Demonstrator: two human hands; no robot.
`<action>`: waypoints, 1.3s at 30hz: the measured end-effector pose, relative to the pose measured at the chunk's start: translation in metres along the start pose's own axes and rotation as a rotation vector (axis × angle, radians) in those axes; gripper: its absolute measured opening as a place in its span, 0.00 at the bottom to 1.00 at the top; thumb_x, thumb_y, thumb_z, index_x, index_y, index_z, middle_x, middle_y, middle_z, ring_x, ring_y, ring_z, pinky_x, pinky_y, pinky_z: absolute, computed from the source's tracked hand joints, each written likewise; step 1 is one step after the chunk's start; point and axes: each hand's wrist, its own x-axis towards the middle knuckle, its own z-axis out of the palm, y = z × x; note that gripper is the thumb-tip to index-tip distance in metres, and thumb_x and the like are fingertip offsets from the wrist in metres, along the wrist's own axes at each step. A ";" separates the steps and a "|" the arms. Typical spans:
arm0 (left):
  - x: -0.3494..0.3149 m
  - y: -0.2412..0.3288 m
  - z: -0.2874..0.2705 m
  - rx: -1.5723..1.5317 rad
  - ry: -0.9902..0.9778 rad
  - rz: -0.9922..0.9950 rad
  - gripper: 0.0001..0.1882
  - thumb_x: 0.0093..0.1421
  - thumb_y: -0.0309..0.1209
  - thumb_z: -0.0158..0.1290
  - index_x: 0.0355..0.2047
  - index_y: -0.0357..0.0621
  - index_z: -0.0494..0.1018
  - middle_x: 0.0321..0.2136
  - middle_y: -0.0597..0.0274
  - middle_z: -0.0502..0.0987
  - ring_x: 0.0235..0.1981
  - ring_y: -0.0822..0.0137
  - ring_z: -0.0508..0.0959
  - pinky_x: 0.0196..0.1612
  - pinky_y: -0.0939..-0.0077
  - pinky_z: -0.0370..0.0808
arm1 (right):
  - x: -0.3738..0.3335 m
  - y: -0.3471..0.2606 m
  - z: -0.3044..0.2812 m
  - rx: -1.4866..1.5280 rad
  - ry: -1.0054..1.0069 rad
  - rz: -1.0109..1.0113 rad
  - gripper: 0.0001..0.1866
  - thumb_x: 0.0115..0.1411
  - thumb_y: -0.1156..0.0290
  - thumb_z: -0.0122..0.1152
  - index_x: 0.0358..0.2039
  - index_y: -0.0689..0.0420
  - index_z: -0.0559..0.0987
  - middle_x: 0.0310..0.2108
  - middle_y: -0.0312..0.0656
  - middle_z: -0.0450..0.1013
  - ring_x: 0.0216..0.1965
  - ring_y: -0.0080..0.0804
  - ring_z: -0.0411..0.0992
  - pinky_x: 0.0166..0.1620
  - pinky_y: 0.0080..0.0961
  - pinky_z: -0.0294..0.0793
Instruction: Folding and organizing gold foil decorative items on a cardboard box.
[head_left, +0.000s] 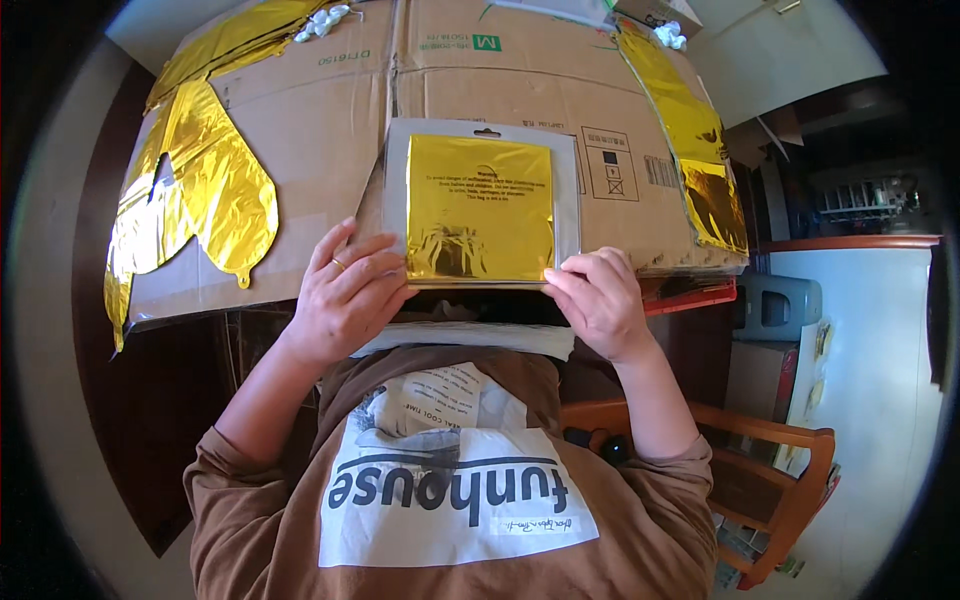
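Note:
A clear plastic packet (pixel 567 200) with a hang hole at its top lies on the cardboard in front of me. Inside it shows a folded gold foil sheet (pixel 480 215), seen beneath small dark print. My left hand (pixel 345 290), a ring on one finger, is closed on the packet's lower left corner. At the lower right corner my right hand (pixel 600 300) pinches the packet between thumb and fingers. To the left, a flat gold foil balloon (pixel 225 190) hangs partly over the cardboard's edge.
The large cardboard box (pixel 310 190) forms the work surface. More gold foil (pixel 700 160) runs down its right side, and another gold strip (pixel 235 45) lies at the far left. Small white bundles (pixel 322 22) rest at the back. A wooden chair (pixel 800 480) stands at my right.

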 end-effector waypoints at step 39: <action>0.056 0.024 0.027 0.141 -0.354 -0.116 0.49 0.49 0.41 0.64 0.68 0.34 0.57 0.70 0.44 0.56 0.72 0.49 0.56 0.72 0.49 0.50 | 0.050 -0.011 0.055 -0.249 -0.127 0.453 0.41 0.68 0.46 0.48 0.73 0.56 0.51 0.73 0.63 0.44 0.73 0.64 0.44 0.70 0.65 0.38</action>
